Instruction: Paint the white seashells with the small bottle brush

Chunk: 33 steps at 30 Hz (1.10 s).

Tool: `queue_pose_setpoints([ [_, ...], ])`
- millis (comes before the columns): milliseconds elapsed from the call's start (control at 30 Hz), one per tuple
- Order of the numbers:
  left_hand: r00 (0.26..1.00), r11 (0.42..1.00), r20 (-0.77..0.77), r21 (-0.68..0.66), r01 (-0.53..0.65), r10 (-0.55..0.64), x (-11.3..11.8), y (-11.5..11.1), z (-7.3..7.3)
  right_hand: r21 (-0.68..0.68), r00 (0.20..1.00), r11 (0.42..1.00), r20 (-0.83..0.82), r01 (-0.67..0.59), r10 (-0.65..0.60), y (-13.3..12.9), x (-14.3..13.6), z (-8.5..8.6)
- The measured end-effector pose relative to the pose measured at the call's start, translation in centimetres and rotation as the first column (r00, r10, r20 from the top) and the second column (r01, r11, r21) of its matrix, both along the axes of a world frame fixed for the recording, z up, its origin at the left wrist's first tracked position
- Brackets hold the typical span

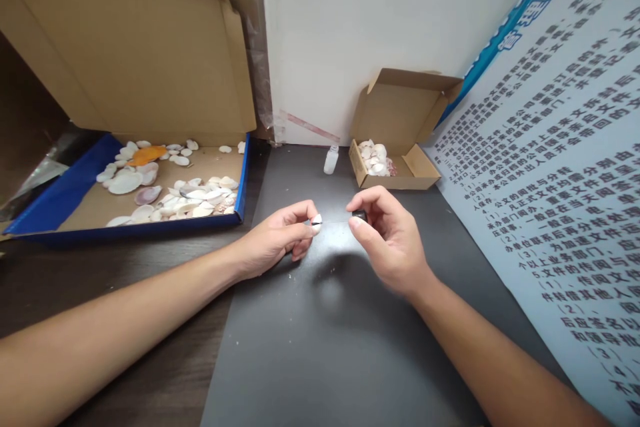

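Note:
My left hand (285, 232) pinches a small white seashell (317, 219) between thumb and fingertips. A dark spot shows at the shell's edge. Across from it, my right hand (387, 233) grips a small black bottle cap (359, 215). From the cap a thin, pale applicator stem (336, 222) reaches left to the shell; whether its tip touches is too fine to tell. Behind the hands stands a little whitish bottle (331, 160) with no cap on, slightly tilted in view.
On the left, an open blue-edged cardboard box (243, 187) holds many shells and an orange piece (147, 155). A smaller open cardboard box (423, 170) with white shells (375, 158) sits at the back right. A printed panel (550, 167) borders the grey mat (320, 360).

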<state>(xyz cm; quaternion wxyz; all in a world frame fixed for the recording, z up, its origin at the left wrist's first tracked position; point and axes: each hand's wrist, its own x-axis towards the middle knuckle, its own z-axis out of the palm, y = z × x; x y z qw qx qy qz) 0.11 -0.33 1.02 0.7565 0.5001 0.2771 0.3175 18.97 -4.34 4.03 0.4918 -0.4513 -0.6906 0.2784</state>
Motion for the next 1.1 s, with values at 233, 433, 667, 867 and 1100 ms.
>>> queue_pose_setpoints([
  [233,1.0,1.0,0.003,0.006,0.01,-0.01,-0.04,0.08,-0.01,-0.024,1.0,1.0,0.003,0.015,-0.015,0.02,-0.15,-0.09],
  [433,1.0,1.0,-0.005,-0.009,-0.008,0.008,0.07,-0.02,0.3,0.005,0.999,0.999,0.018,0.048,-0.048,-0.09,-0.1,-0.07],
  [667,1.0,1.0,-0.012,-0.029,0.01,-0.01,-0.01,-0.02,0.31,-0.018,0.998,0.998,0.005,0.062,-0.062,0.07,-0.19,-0.12],
  [867,1.0,0.999,-0.01,-0.047,0.012,-0.012,-0.1,-0.02,0.29,-0.05,0.999,0.998,-0.001,0.037,-0.037,0.15,-0.09,-0.05],
  [1100,0.999,0.997,0.0,-0.071,0.034,-0.034,-0.13,0.04,0.41,-0.053,1.0,0.998,0.002,0.022,-0.022,0.08,0.09,-0.15],
])
